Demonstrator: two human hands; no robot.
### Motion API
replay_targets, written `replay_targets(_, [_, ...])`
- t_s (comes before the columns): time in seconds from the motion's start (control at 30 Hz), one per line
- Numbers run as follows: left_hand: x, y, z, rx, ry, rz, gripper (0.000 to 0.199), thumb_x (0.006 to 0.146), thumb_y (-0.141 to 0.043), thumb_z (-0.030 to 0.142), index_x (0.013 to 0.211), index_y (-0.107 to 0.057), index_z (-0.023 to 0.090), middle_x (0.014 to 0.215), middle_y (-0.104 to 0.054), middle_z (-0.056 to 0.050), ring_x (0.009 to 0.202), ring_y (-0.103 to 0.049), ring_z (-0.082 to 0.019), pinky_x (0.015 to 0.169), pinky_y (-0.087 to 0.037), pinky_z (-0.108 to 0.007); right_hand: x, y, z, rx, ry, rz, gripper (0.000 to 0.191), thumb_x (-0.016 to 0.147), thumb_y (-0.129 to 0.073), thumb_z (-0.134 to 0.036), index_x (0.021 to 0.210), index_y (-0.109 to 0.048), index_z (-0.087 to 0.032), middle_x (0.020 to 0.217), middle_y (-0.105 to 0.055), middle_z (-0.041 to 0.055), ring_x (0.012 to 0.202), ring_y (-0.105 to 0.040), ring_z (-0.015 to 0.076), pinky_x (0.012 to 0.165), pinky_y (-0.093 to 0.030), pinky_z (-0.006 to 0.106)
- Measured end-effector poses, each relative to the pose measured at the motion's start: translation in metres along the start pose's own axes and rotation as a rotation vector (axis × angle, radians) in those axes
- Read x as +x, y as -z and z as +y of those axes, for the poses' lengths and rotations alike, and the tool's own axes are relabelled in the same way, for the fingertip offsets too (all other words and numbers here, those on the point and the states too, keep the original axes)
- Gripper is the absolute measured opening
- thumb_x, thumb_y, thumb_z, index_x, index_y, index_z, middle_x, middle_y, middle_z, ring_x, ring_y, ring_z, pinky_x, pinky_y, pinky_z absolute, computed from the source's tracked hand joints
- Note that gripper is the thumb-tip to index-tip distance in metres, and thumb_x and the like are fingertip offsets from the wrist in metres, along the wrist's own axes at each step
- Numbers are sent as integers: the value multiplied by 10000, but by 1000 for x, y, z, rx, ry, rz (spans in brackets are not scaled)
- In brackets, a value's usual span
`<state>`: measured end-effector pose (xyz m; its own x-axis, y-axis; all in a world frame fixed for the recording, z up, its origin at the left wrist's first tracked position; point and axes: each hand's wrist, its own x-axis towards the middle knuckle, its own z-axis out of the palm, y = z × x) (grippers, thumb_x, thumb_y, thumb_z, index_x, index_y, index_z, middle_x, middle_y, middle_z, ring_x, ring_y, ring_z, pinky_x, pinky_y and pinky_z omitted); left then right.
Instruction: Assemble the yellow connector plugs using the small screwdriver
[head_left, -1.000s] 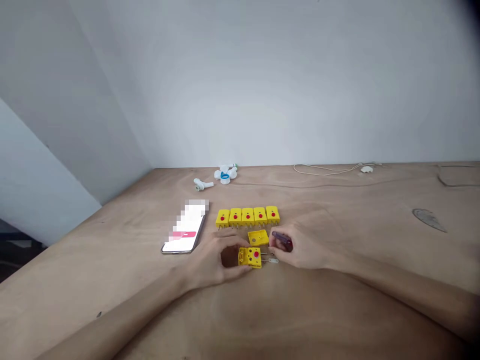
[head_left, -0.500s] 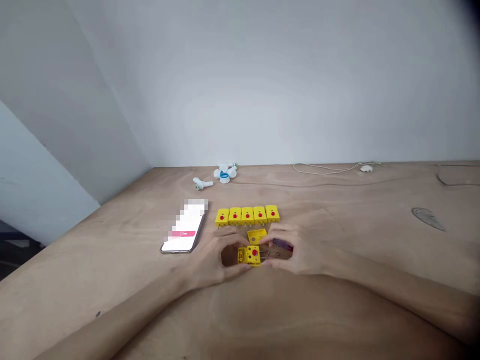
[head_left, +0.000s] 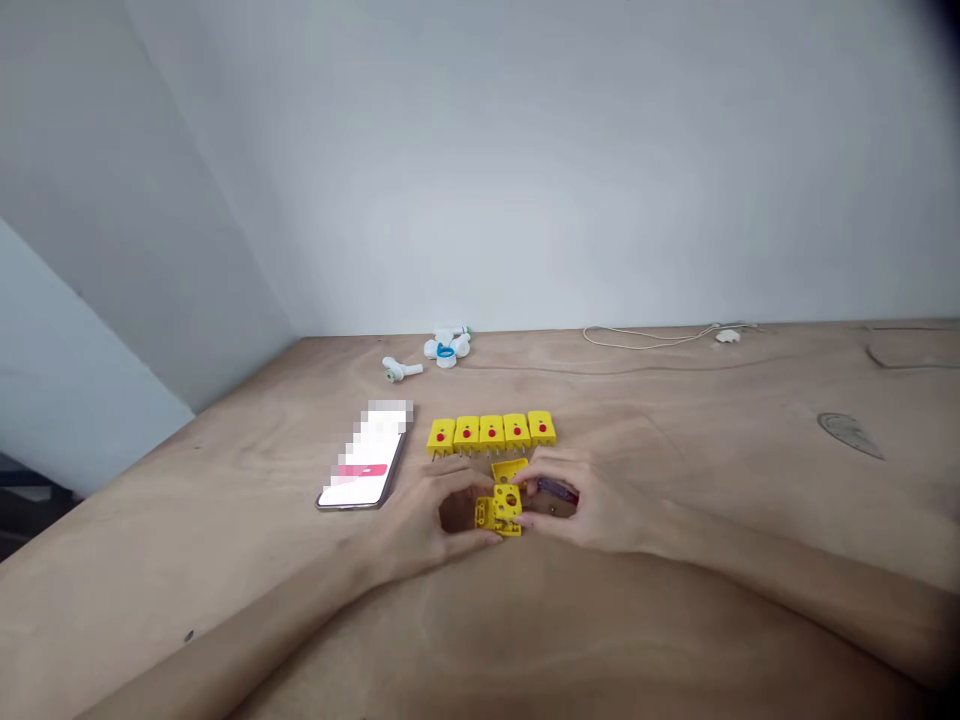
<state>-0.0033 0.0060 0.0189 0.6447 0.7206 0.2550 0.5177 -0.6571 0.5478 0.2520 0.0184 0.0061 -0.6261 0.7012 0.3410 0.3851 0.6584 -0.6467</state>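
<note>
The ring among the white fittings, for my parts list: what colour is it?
The ring is blue; it shows in the head view.

White fittings [head_left: 447, 348] are resting near the wall [head_left: 525, 180]; a phone [head_left: 367, 465] is lying flat on the counter [head_left: 712, 420].

Holed yellow plate [head_left: 502, 505], over open yellow housing [head_left: 484, 514]
</note>
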Motion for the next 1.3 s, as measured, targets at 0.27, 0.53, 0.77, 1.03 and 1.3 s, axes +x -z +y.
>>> replay_targets(0.27, [-2,3,6,-20,-62,120,275,907,-710,361,1146,-662,234,1093,-722,-62,998,-670,-238,872,-552,-382,0,3,-4,68,-16,3,280,856,-730,-449,1036,-735,-235,1000,-751,43,849,-682,211,728,-550,327])
replay_targets(0.53, [-2,1,2,1,-317,186,146,997,-582,207,1088,-697,209,1096,-737,-81,1038,-688,-214,898,-577,-356,0,0,-6,200,-59,-40,242,919,-664,-426,1052,-734,-236,989,-751,38,858,-682,207,761,-549,330])
replay_targets(0.77, [-2,2,6,54,-216,311,111,985,-573,208,991,-682,190,962,-752,-61,876,-701,-189,773,-572,-301,1,-2,-3,219,-119,-30,257,954,-618,-413,1072,-743,-222,958,-746,36,801,-664,189,678,-517,298])
replay_targets(1.03, [5,2,-9,67,259,265,274,943,-593,380,778,-692,185,710,-706,-17,584,-586,-152,516,-425,-251,-1,-3,3,-16,28,14,235,876,-707,-408,984,-740,-202,818,-705,41,681,-630,182,593,-480,294])
replay_targets(1.3, [4,-1,-11,181,262,238,228,946,-564,334,799,-667,194,736,-690,-22,627,-593,-173,529,-398,-261,-1,1,1,-90,163,25,122,845,-681,-260,960,-706,-229,894,-723,49,790,-664,213,682,-521,318])
